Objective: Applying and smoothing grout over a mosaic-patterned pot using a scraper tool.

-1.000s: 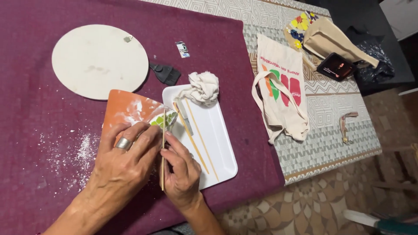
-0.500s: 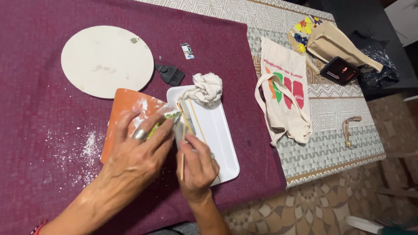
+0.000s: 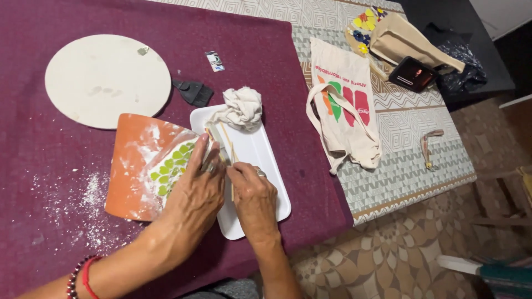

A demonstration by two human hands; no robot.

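Observation:
My left hand (image 3: 195, 195) rests on the right edge of an orange curved tile (image 3: 136, 166) that carries a patch of small green mosaic pieces (image 3: 169, 171) and white powder smears. Its fingers pinch something small at the tile's edge. My right hand (image 3: 254, 198) lies over a white rectangular tray (image 3: 266, 160) and grips a thin wooden stick (image 3: 231, 160) close to the left fingertips. More thin sticks lie on the tray beside it. A crumpled white cloth (image 3: 241, 108) sits at the tray's far end.
A round white board (image 3: 108, 80) lies at the far left on the purple tablecloth (image 3: 50, 182), with white powder scattered near it. A small black brush (image 3: 194, 91) and a small packet (image 3: 214, 61) lie behind the tray. Cloth tote bags (image 3: 343, 111) and a phone (image 3: 413, 75) sit right.
Both hands have shifted slightly right along the tile's edge, uncovering the green mosaic patch. The right hand has turned the stick from lying flat to more upright over the tray.

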